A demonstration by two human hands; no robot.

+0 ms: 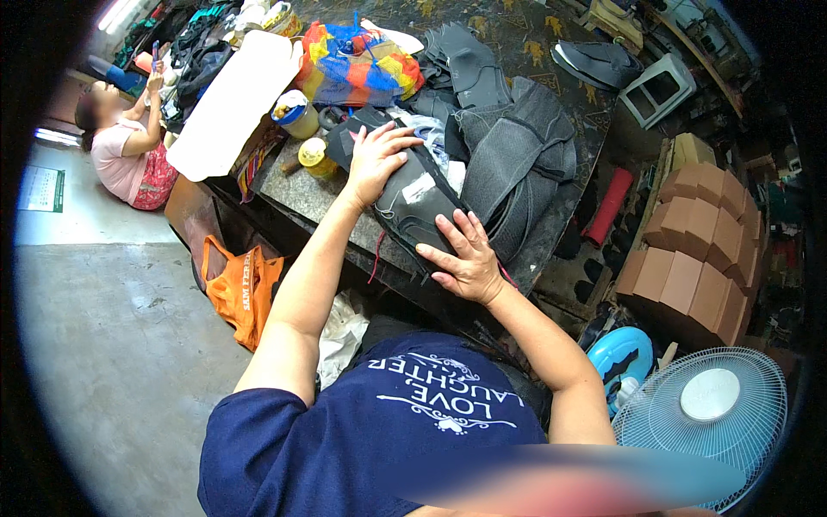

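On the near edge of a dark workbench (323, 200) lies a smooth black piece (412, 205) with a pale patch on top; its exact kind I cannot make out. My left hand (376, 162) rests on its far left part, fingers stretched out over it. Lower on the right, my right hand (465, 261) lies on the near end of the same piece, fingers spread. Crumpled clear plastic (444, 164) sits just beyond it. A heap of dark grey textured strips (517, 164) is close to the right. A red cord (376, 258) hangs off the bench edge.
Left of my hands stand a blue-lidded jar (295, 116) and a yellow tub (316, 157). Behind are a colourful bag (357, 69) and cut grey pieces (469, 65). Cardboard boxes (698, 233) and a fan (706, 422) stand right. Another person (129, 155) sits at far left, hands raised.
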